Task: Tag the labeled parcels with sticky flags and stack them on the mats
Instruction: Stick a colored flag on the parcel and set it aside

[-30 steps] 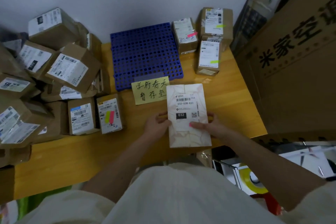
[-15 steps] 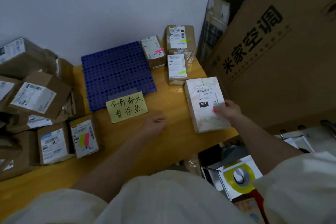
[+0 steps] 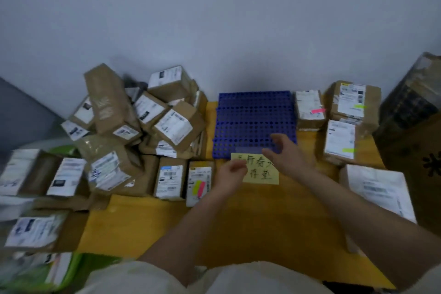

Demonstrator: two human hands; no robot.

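The white parcel (image 3: 379, 188) with a printed label lies flat at the table's right edge, free of both hands. My right hand (image 3: 286, 154) hovers with fingers apart over the front edge of the blue perforated mat (image 3: 253, 114). My left hand (image 3: 230, 174) is curled, with nothing visible in it, at the left edge of the yellow handwritten note (image 3: 261, 174). Just left of it, a small parcel (image 3: 199, 184) carries yellow and pink sticky flags. Right of the mat stand tagged parcels: one with a pink flag (image 3: 310, 110) and two with green flags (image 3: 353, 102), (image 3: 341, 141).
A heap of brown labelled parcels (image 3: 133, 126) covers the table's left side and spills past its edge. A large cardboard carton (image 3: 410, 145) stands against the right. The wooden table (image 3: 250, 227) shows between my forearms.
My right hand let go of the white parcel at the right edge and moved left over the mat's front. The left hand rose to the note. The view swung left.
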